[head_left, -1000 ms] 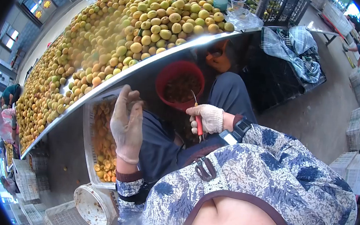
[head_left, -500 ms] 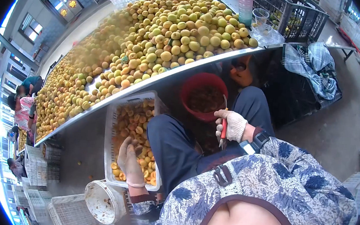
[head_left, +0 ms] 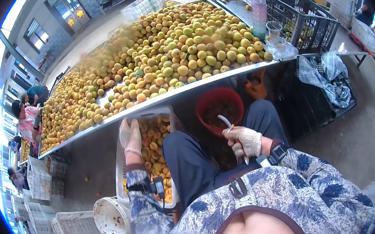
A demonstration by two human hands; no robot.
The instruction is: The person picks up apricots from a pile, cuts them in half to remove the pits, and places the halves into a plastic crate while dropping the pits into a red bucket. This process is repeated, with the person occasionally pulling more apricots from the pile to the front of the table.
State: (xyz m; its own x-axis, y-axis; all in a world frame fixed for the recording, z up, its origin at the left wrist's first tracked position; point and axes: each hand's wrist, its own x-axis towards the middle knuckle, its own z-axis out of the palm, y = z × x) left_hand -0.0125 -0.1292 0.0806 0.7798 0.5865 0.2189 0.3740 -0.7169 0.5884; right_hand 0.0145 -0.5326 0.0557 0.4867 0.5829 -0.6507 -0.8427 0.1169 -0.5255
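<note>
My left hand (head_left: 130, 137), in a pale work glove, is raised over the left rim of a white crate (head_left: 119, 173), just below the table edge. Its fingers are stretched out, with nothing visible in them. Halved apricots (head_left: 154, 147) fill the crate beside my left knee. My right hand (head_left: 246, 142), also gloved, is closed round red-handled pruning shears (head_left: 225, 120) with a curved blade pointing up and left. Behind them stands a red bucket (head_left: 200, 111) with dark contents I cannot make out. Whole apricots (head_left: 183, 70) lie heaped on the table above my left hand.
The table's metal edge (head_left: 162, 97) runs diagonally above my knees. A bottle (head_left: 259, 15), clear cup (head_left: 273, 29) and black crate (head_left: 311, 25) stand at its far right. A checked cloth (head_left: 329, 78) hangs at right. A white bucket (head_left: 109, 220) stands at lower left. Other people (head_left: 28, 115) are at far left.
My left hand has moved up and left from above the apricot halves to near the table edge. My right hand keeps hold of the shears, which are turned further left. The view has shifted slightly.
</note>
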